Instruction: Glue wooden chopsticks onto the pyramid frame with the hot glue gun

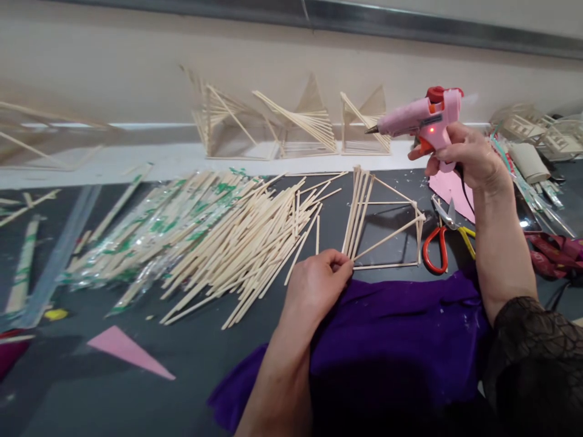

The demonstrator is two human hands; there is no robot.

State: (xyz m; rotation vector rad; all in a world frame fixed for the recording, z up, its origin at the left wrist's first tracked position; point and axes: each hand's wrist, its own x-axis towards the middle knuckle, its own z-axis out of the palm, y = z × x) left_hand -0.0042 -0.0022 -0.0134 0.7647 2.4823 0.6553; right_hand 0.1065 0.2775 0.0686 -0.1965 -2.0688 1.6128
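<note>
My right hand [469, 155] is closed round the handle of a pink hot glue gun [412, 118], raised above the table with its metal nozzle pointing left and a small red light glowing on its side. My left hand [321, 276] pinches the near left corner of a frame of thin wooden sticks [387, 238]. Several sticks fan close together along the frame's left side. Just left of that hand lies a large loose heap of wooden sticks [255, 243]. Purple cloth [401, 328] lies in front of the frame.
Finished-looking stick structures [310, 130] stand along the white ledge by the wall. Green-printed plastic packets of sticks [159, 224] lie left of the heap. Cutters with red and yellow handles [436, 250] rest right of the frame. A pink triangle [130, 351] lies at front left.
</note>
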